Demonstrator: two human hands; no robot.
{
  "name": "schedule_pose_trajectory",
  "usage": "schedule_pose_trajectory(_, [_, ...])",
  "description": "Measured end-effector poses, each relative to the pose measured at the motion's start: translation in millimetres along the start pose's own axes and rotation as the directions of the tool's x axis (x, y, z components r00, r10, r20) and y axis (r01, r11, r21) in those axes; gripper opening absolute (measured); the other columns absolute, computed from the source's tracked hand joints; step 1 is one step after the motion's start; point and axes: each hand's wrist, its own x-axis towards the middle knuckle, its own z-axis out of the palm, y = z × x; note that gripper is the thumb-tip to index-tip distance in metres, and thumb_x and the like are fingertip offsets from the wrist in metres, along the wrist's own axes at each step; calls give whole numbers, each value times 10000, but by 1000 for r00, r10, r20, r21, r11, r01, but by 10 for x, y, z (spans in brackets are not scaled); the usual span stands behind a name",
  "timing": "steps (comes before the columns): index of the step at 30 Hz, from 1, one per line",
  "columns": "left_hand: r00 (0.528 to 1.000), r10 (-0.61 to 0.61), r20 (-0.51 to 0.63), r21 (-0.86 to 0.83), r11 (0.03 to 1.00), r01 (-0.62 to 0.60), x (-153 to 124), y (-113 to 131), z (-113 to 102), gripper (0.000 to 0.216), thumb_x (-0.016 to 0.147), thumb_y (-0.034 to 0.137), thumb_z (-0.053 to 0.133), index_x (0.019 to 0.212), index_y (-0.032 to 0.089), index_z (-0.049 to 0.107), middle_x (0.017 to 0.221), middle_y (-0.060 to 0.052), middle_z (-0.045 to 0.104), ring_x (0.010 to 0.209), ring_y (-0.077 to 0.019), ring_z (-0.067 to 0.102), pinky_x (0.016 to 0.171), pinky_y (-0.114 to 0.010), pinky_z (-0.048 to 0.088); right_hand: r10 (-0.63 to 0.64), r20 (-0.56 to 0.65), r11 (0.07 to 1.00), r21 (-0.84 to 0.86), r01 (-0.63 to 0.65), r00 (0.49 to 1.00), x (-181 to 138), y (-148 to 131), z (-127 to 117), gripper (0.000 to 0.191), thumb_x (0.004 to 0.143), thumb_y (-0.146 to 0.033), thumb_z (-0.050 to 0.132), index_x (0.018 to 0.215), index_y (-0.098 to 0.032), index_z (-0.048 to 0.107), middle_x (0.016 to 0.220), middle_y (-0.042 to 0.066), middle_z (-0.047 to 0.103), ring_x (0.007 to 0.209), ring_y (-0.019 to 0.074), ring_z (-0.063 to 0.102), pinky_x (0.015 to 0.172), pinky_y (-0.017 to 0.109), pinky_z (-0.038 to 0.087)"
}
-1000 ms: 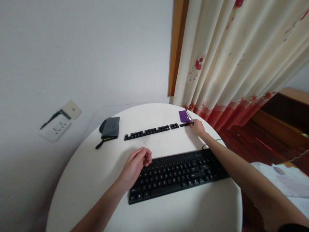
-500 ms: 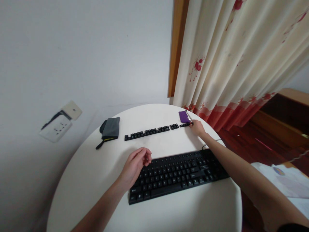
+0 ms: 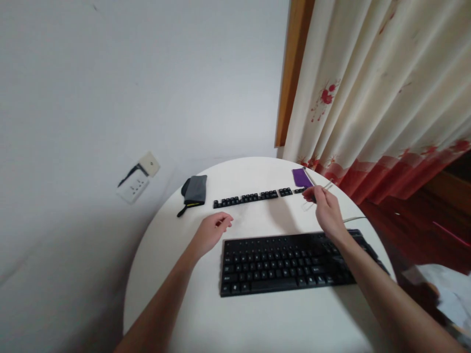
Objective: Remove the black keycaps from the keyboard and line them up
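A black keyboard (image 3: 294,262) lies on the round white table (image 3: 191,294) in front of me. Behind it runs a row of loose black keycaps (image 3: 253,197), ending beside a small purple object (image 3: 300,177). My right hand (image 3: 327,211) hovers above the keyboard's far right corner, close to the right end of that row. Its fingers are pinched on a thin pale tool (image 3: 324,187) that sticks out past them. My left hand (image 3: 211,230) rests on the table by the keyboard's far left corner. Its fingers are loosely curled, and I see nothing in them.
A grey pouch (image 3: 195,190) with a black strap lies at the table's far left. A wall socket (image 3: 135,182) is on the white wall to the left. A cream curtain with red flowers (image 3: 368,98) hangs close behind the table's right side. The keyboard cable (image 3: 353,219) trails right.
My right hand has drawn back from the right end of the keycap row and lifted with the thin tool. The view has shifted, so everything sits further right. My left hand has barely moved.
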Motion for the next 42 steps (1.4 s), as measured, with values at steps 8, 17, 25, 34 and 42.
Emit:
schedule_pose_trajectory(8, [946,-30,321,309,948,-75,-63,-237,-82,247,797,364,628,756,159,759,746,-63,731,686,-212,625,637,-275,414,29,256,998,39,-40,966,-648,-330,370,403,983,-484,378,915,-203,659,611,-13,486,569,160,467,549,271,378])
schedule_pose_trajectory(17, [881,-157,446,331,944,0,-82,-299,-57,250,726,364,684,692,129,762,570,-33,652,554,-153,553,532,-235,378,83,415,978,138,-153,906,-947,-235,514,317,873,-475,604,811,-175,684,614,4,571,551,149,517,534,264,417])
schedule_pose_trajectory(25, [811,-210,547,304,952,41,-32,-331,-92,298,758,390,672,783,106,760,572,-22,626,528,-121,558,502,-199,408,141,664,866,277,-417,734,-1197,-350,628,307,898,-441,597,940,-147,673,605,-7,610,473,97,527,473,211,400])
schedule_pose_trajectory(34, [799,-176,574,271,962,18,-5,-368,-96,301,756,410,690,781,117,753,612,-25,646,534,-114,556,513,-202,441,186,723,853,217,-475,665,-1397,-379,842,324,873,-462,599,893,-143,650,618,-3,606,454,100,558,424,199,427])
schedule_pose_trajectory(42, [807,-162,568,271,963,2,2,-387,-73,276,751,380,674,761,112,738,594,-21,632,538,-122,564,504,-200,420,195,704,880,182,-439,683,-1461,-407,947,275,879,-415,582,873,-144,628,596,-12,590,446,112,572,422,202,447])
